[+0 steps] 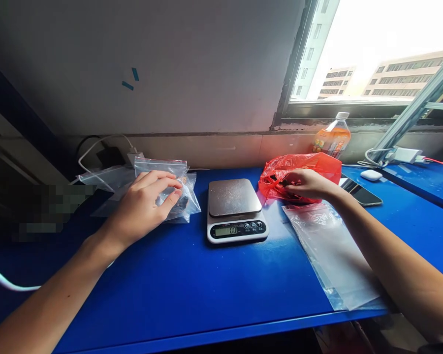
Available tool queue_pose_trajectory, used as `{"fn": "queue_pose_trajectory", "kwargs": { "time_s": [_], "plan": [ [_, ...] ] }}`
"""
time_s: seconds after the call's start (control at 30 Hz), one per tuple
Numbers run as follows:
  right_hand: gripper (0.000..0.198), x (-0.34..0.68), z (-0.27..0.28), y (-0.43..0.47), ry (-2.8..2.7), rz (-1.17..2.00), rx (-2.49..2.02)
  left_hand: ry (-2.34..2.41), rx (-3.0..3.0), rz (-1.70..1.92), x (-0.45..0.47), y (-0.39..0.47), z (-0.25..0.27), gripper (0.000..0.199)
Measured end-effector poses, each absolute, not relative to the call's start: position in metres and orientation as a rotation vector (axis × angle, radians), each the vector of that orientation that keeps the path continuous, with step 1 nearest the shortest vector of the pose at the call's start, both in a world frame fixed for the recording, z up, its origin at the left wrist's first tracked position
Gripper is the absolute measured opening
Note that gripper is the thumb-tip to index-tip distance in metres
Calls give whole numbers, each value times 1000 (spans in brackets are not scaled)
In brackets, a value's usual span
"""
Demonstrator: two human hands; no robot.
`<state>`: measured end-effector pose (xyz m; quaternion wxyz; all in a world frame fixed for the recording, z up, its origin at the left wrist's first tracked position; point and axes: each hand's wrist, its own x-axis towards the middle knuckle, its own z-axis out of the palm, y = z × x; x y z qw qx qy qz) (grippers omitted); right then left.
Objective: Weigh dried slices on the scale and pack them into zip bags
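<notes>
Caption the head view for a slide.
Left hand at clear zip bags, right hand at a red plastic bag, digital scale between them.

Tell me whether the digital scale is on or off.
On: the digital scale shows 0.0 on its display.

Free room before scale (235, 199) between hands (147, 194)

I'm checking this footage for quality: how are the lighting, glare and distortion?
Head view: the sky through the window is washed out to white; the far left sinks into shadow, with a pixelated patch; the blue table has a pale sheen right of the scale, whose display is legible; the forearms look stretched toward the frame's edges.
</notes>
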<state>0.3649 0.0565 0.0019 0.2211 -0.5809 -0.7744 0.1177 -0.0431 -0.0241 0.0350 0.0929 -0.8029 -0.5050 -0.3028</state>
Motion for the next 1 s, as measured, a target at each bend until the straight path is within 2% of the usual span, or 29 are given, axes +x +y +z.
{"fn": "queue_pose_trajectory", "kwargs": {
  "time_s": [0.17, 0.4, 0.53, 1.0],
  "plan": [
    [24, 362, 16, 52, -1965, 677, -1492, -1505, -2428, -857, -44, -23, 32, 29],
    [30, 336, 18, 37, -1525, 1247, -1020, -1493, -2457, -825, -44, -22, 30, 29],
    [30, 304, 13, 26, -1273, 1471, -863, -1519, -2467, -816, -45, -22, 29, 28],
    [22, 266, 1, 7, -1285, 1355, -1019, -1431, -2496, -862, -41, -27, 32, 26]
  ]
}}
